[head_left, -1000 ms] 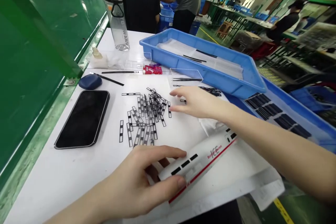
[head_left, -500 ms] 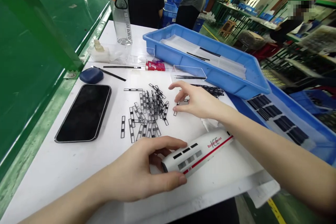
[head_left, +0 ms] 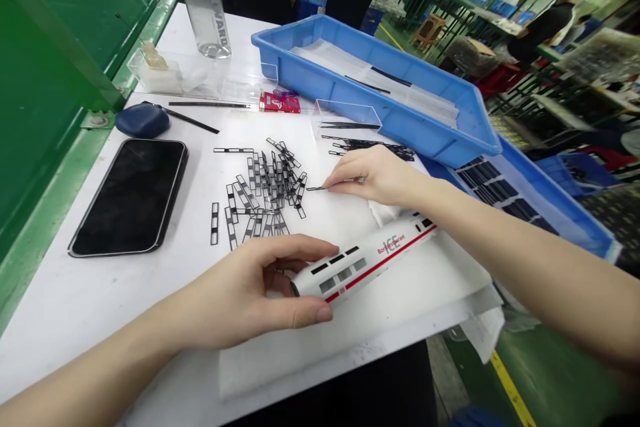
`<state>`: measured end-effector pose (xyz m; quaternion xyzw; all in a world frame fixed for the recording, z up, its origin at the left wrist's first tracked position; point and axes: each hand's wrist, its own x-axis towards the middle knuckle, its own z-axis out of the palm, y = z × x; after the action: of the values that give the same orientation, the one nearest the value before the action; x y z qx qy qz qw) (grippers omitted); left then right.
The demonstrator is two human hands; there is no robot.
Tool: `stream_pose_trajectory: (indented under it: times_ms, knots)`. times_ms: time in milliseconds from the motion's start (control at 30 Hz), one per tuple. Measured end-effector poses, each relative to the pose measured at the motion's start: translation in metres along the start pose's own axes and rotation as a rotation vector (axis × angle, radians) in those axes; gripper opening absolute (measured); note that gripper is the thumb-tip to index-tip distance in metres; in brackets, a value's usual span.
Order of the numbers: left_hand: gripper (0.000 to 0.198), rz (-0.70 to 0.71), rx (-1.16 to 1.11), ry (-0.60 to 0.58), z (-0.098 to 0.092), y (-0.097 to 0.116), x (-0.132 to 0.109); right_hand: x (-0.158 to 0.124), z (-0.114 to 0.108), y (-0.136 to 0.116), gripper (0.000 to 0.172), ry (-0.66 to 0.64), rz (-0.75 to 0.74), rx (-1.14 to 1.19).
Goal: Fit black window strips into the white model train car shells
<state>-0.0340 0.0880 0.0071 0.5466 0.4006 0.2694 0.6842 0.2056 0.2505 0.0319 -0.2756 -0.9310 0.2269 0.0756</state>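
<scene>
View: head, looking forward and down over the white desk (head_left: 165, 280).
Left hand: left hand (head_left: 240, 293) curled round the left end of the white train shell (head_left: 370, 257); thumb on the near side, fingers along the far upper edge. Gripping it.
Train shell: lies slantwise, running from the left hand up to the right, its far end close below the right wrist. Red stripe on the near side, grey lettering "ICE", black and grey window patches. White sheet (head_left: 400, 310) beneath it.
Right hand: right hand (head_left: 375, 173) beyond the shell, thumb and forefinger pinched together on one small black strip (head_left: 315, 188).
Small black strip: juts left out of the fingertips, seen nearly edge-on, towards the loose pile. Whether it is clear of the desk is hard to judge at this angle.
Loose pile: heap of black-framed window pieces (head_left: 273, 183), left of the right hand and beyond the left; a few lie singly at its edges.
Dark strips: bundle of thin dark strips (head_left: 380, 147) just past the right hand.
Left side: black phone (head_left: 131, 197), blue case (head_left: 143, 120) just behind it.
Back: red packet (head_left: 280, 103), clear bottle (head_left: 205, 20), blue tray (head_left: 420, 137) holding white sheets (head_left: 380, 77).
</scene>
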Motion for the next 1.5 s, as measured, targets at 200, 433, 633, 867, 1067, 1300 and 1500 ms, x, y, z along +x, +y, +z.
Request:
stream_pose_trajectory:
  times_ms: [200,433,633,867,1067,1300,1500]
  knots:
    - [0.055,0.062,0.125,0.051,0.003,0.005,-0.005,-0.036,-0.017,-0.049,0.012,0.228,0.156,0.157]
    - [0.047,0.054,0.06,0.023,0.007,0.007,-0.006,-0.093,-0.007,-0.105,0.013,-0.018,0.388,0.465]
    - [0.046,0.027,0.073,0.044,0.013,0.011,-0.006,-0.092,0.003,-0.103,0.014,0.004,0.433,0.433]
    - [0.048,0.025,0.095,0.04,0.012,0.01,-0.005,-0.079,0.004,-0.099,0.01,0.018,0.42,0.502]
    - [0.045,0.047,0.072,0.023,0.013,0.012,-0.006,-0.075,0.004,-0.1,0.004,0.021,0.448,0.497]
    - [0.032,0.057,0.182,0.129,0.026,0.013,-0.009,-0.074,0.006,-0.101,0.01,0.02,0.399,0.417]
    - [0.024,0.09,0.243,0.26,0.036,0.011,-0.007,-0.074,0.01,-0.095,0.016,0.032,0.309,0.324]
